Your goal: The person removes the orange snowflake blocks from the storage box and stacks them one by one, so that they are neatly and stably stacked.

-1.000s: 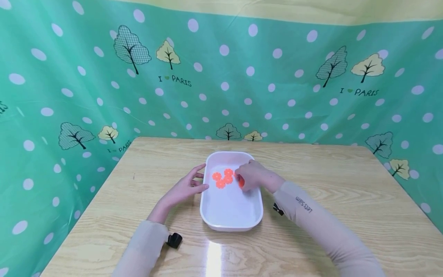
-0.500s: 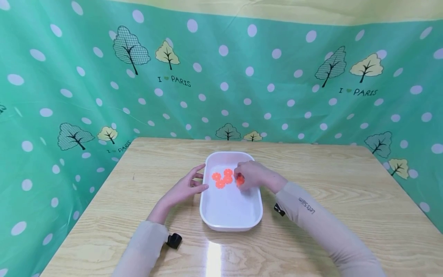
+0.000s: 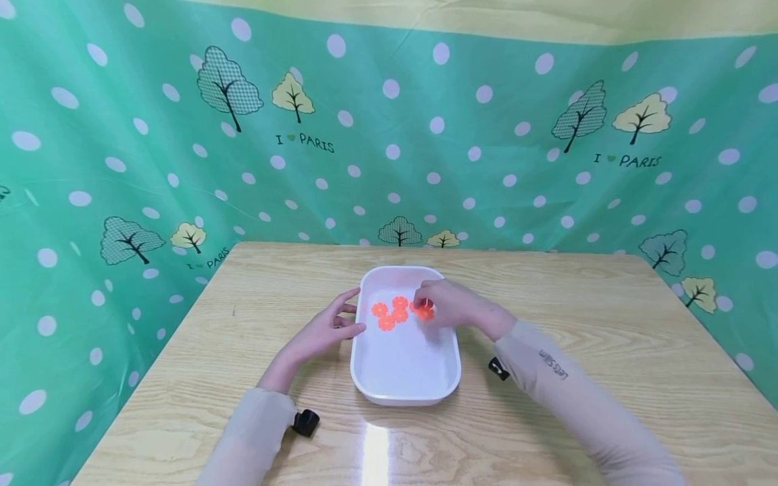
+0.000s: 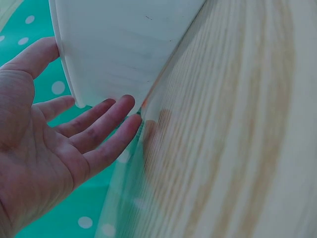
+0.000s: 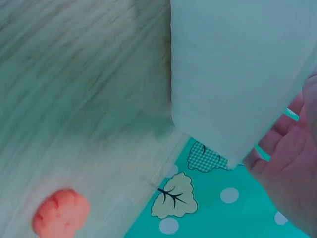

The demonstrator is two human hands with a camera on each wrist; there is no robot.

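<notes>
A white tray (image 3: 406,368) stands on the table. Several orange flower-shaped pieces (image 3: 386,322) lie flat inside its far half. My left hand (image 3: 328,327) is at the tray's left side; in the left wrist view its fingers are loosely extended and the upper digit touches the rim. My right hand (image 3: 446,304) reaches over the right rim with curled fingers, at another orange flower-shaped piece (image 3: 425,313) showing between fingers and thumb. From the right wrist view the tray wall (image 5: 237,64) hides that hand's fingertips.
One more orange piece (image 5: 62,213) lies on the table outside the tray, seen only from the right wrist. A green dotted curtain (image 3: 389,135) hangs behind the wooden table (image 3: 292,283). Black wrist cameras (image 3: 306,422) sit under both forearms.
My right hand and forearm have shifted slightly right and back, with the orange piece at its fingers a little higher in view. The left hand and tray stay put.
</notes>
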